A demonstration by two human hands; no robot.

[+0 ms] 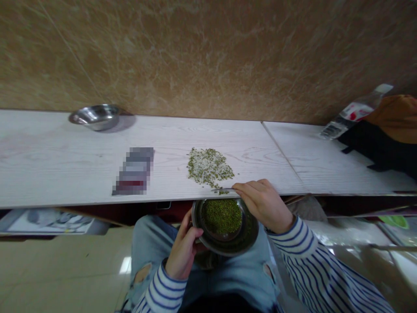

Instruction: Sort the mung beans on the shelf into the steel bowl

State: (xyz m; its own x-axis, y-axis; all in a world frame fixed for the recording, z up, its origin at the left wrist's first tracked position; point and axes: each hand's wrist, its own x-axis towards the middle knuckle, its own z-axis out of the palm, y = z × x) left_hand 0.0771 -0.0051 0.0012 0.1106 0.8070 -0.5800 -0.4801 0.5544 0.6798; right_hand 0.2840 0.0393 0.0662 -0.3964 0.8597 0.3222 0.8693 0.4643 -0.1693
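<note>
My left hand (185, 248) grips the rim of a metal bowl (250, 237) on its left side, thumb over the edge. The bowl is just below the front edge of the table, above my lap, with many small green beans (223, 215) inside. My right hand (265, 204) is closed on a thin metal utensil (221, 190), whose exact kind I cannot make out. Its tip points left along the table edge, beside a few beans. Beyond it, a loose patch of green beans mixed with white grains (210, 167) lies spread on the tabletop.
On the white table (169, 139) an empty metal bowl (97, 117) stands at the back left, and a blurred-out flat object (134, 171) lies nearer. A plastic bottle (355, 113) leans on a black and brown bundle (387, 130) at right. An open drawer (94, 228) is below left.
</note>
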